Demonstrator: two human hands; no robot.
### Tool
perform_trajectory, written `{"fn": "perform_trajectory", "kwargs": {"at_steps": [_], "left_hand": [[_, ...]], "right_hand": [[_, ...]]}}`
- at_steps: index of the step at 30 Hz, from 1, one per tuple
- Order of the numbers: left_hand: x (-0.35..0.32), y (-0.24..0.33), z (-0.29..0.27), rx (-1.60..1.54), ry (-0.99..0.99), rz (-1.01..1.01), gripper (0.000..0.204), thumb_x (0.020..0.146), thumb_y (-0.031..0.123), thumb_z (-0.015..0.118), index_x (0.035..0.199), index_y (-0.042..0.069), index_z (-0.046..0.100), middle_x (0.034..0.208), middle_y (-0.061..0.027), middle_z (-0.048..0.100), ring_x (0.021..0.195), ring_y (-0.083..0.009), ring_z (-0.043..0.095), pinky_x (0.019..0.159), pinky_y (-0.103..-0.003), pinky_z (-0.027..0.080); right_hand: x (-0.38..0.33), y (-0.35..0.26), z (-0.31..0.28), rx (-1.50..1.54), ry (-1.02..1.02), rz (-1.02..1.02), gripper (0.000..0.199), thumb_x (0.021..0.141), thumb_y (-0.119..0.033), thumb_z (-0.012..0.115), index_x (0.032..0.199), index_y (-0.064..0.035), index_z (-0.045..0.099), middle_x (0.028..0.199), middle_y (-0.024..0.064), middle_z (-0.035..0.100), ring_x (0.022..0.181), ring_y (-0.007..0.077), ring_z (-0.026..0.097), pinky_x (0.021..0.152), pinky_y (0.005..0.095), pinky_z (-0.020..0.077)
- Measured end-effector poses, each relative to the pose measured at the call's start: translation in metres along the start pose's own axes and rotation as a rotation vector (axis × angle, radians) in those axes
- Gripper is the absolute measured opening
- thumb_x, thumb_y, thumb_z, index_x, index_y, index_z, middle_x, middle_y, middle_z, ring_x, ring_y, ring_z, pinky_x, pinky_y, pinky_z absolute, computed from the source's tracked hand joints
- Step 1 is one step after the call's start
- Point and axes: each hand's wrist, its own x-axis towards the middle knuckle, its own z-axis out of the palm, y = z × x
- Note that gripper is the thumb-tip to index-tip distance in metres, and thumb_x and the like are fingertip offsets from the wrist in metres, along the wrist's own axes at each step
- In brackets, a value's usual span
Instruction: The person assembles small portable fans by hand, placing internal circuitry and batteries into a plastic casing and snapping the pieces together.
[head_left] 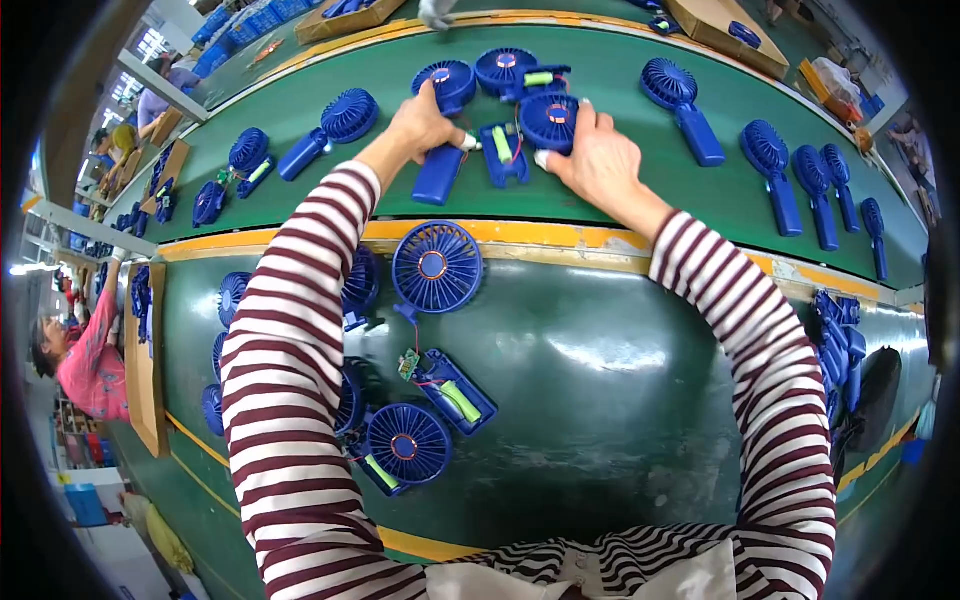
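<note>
Both my arms reach over a green belt. My left hand (425, 125) is closed on a blue handheld fan (438, 178), between its round head and its handle. To the right, my right hand (603, 158) grips the round head of a second fan (549, 121) by its right edge, with the thumb below. Beside that head lies an opened handle shell (505, 168), with a light green battery (502, 144) and a red wire showing. Just beyond my hands rests another opened fan (503, 72), its battery exposed. Some of my fingers are hidden behind the fan heads.
Closed fans (692, 115) lie along the belt to the right and left. On the green bench (620, 400) nearer me, several opened fans (409, 444) have loose wires and batteries. Cardboard trays (728, 38) stand beyond the belt. A co-worker in pink (92, 365) is at the left.
</note>
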Motion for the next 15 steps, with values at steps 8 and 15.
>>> {"fn": "perform_trajectory", "kwargs": {"at_steps": [8,15], "left_hand": [[0.082,0.046,0.035,-0.263,0.086,-0.217,0.072,0.063,0.025,0.075,0.114,-0.011,0.04,0.084,-0.0162,0.064,0.058,-0.0249,0.065,0.058,-0.029,0.057],[0.078,0.048,0.026,-0.628,-0.037,-0.004,0.057,0.077,0.007,0.062,0.129,0.001,0.039,0.112,-0.012,0.056,0.088,-0.0231,0.061,0.064,-0.033,0.057]], "right_hand": [[0.085,0.015,0.038,-0.084,0.016,0.16,0.079,0.069,-0.043,0.069,0.114,0.0149,0.039,0.1,0.0251,0.054,0.086,0.0335,0.06,0.068,0.0381,0.0522],[0.088,0.033,0.017,-0.075,-0.081,0.307,0.056,0.074,-0.043,0.064,0.105,0.0023,0.051,0.106,0.0238,0.055,0.091,0.0347,0.06,0.077,0.0412,0.0497]]}}
